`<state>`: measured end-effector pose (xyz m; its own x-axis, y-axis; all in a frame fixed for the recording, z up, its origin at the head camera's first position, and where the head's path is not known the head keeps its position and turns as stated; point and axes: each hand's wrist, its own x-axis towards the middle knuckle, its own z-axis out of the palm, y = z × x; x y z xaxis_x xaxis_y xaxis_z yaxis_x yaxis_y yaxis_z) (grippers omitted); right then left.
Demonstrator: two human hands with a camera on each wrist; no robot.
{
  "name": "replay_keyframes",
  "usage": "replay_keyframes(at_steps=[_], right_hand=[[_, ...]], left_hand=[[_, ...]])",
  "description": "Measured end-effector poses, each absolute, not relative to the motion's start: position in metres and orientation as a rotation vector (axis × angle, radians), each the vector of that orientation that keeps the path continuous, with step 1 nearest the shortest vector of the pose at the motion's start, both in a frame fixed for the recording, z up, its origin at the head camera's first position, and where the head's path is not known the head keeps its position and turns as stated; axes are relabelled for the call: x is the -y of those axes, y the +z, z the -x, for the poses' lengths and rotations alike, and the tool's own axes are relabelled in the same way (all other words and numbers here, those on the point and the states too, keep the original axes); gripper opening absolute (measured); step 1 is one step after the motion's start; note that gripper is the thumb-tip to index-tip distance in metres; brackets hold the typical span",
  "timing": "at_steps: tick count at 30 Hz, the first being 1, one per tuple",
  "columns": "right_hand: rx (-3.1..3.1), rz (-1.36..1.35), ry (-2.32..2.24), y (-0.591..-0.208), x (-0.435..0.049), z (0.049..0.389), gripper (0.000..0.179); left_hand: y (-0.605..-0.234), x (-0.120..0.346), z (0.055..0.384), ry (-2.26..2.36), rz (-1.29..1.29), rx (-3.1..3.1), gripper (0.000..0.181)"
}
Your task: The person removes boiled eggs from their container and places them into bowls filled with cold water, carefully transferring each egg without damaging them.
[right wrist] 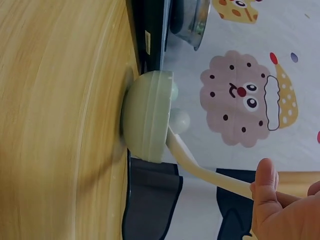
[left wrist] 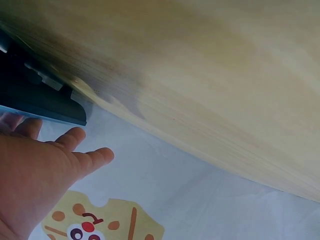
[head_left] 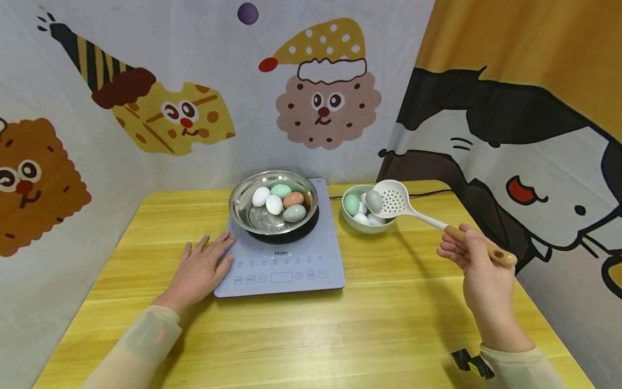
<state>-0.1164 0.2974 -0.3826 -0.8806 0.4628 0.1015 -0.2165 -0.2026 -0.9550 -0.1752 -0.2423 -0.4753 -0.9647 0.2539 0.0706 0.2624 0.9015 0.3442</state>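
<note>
My right hand (head_left: 488, 281) grips the wooden handle of a white slotted skimmer (head_left: 397, 199). The skimmer's head reaches over the right side of a pale green bowl (head_left: 363, 227) that holds several eggs, some white, one green. A greyish egg (head_left: 374, 201) sits at the left edge of the skimmer's head; whether the skimmer bears its weight I cannot tell. My left hand (head_left: 201, 273) lies with fingers extended at the left edge of an induction cooker (head_left: 320, 259). On the cooker stands a steel basin (head_left: 245, 216) with several white, green, brown and grey eggs.
Everything stands on a yellow wooden table (head_left: 311, 340). A black cable (head_left: 432, 192) runs along the back, behind the bowl. Cartoon-printed cloth (head_left: 252, 108) hangs behind and beside the table. A small black object (head_left: 471, 364) is by the right sleeve.
</note>
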Motion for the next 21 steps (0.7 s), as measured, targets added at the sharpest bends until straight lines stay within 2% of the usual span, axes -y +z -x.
replay_keyframes(at_steps=[7,21], right_hand=[[1.654,0.224,2.007,-0.383,-0.290,0.114,0.038],[1.567,-0.343,1.785,-0.388,-0.282,0.108,0.032]], left_hand=[[-0.475,0.241,0.175,-0.562,0.407,3.041,0.058],[-0.475,0.241,0.173,-0.555,0.414,3.038,0.058]])
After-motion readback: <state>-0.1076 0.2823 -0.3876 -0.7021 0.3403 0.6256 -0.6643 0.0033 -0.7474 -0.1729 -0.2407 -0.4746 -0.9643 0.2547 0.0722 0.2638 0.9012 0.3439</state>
